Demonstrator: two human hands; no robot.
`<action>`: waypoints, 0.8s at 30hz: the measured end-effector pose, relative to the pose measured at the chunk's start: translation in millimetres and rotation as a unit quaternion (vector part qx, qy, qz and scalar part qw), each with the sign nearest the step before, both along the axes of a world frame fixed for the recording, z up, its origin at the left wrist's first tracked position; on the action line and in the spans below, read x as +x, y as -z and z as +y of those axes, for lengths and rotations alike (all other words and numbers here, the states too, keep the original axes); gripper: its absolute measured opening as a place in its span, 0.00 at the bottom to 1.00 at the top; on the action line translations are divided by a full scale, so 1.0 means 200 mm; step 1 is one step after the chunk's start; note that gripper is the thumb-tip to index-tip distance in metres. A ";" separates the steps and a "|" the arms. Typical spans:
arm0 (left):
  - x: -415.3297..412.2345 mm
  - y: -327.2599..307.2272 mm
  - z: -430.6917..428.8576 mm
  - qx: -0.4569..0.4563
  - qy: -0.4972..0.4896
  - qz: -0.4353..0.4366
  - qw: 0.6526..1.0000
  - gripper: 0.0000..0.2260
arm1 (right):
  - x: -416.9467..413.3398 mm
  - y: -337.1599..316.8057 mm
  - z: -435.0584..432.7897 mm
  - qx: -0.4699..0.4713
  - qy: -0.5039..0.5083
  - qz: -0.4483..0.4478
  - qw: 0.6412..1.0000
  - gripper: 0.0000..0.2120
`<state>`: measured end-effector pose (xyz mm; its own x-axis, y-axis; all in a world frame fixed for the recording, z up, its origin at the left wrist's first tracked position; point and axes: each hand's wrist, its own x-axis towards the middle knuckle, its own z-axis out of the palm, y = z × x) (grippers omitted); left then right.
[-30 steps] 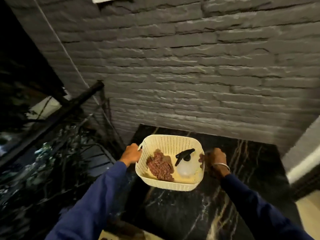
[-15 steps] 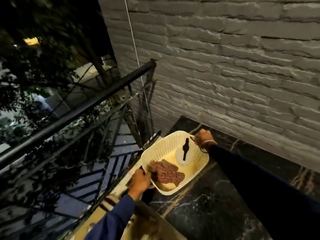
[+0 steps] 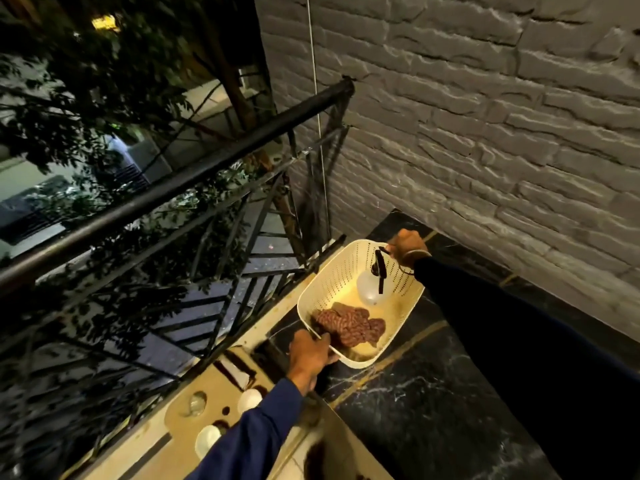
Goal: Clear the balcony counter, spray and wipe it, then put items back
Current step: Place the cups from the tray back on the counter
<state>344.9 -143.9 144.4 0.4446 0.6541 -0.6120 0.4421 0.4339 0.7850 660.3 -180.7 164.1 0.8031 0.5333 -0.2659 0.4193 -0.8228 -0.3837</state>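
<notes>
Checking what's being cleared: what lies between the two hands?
Head view: the cream basket spans between the left hand and right hand, holding a spray bottle and a reddish cloth.

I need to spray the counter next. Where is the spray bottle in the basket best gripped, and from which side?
Grip the spray bottle by its neck under the trigger head, coming down through the open top of the basket. The head sits uppermost and the round body lies low beside the basket wall, blocking a sideways reach. The right hand is closest.
</notes>
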 end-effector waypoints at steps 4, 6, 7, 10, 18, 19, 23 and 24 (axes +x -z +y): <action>-0.01 0.02 -0.02 -0.001 -0.014 -0.003 1.000 0.07 | -0.05 -0.07 -0.02 -0.025 -0.031 -0.033 0.999 0.14; -0.03 0.01 -0.02 0.009 -0.008 0.004 1.000 0.11 | -0.10 -0.13 -0.03 -0.028 -0.047 -0.069 0.996 0.15; -0.04 0.00 -0.01 0.023 0.000 0.012 1.000 0.13 | -0.13 -0.17 -0.02 -0.026 -0.052 -0.095 0.994 0.16; -0.12 -0.03 0.00 0.055 0.026 0.018 0.998 0.14 | -0.25 -0.25 0.02 0.063 -0.045 -0.132 0.988 0.17; -0.81 0.02 0.16 0.238 0.035 0.115 0.964 0.09 | -1.09 -0.29 0.39 0.300 -0.287 -0.164 0.895 0.17; -0.89 0.04 0.18 0.239 0.030 0.123 0.963 0.07 | -1.21 -0.27 0.44 0.293 -0.317 -0.154 0.889 0.15; -1.22 0.18 0.32 0.254 0.013 0.183 0.950 0.01 | -1.60 -0.11 0.58 0.207 -0.422 -0.098 0.877 0.13; -1.29 0.22 0.35 0.251 0.014 0.200 0.947 0.03 | -1.67 -0.05 0.61 0.169 -0.442 -0.084 0.877 0.13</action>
<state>87.1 -73.7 100.7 0.2652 0.8984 -0.3501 0.7534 0.0336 0.6568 326.3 -59.0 174.7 0.0493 0.9927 0.1100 0.9103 0.0006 -0.4139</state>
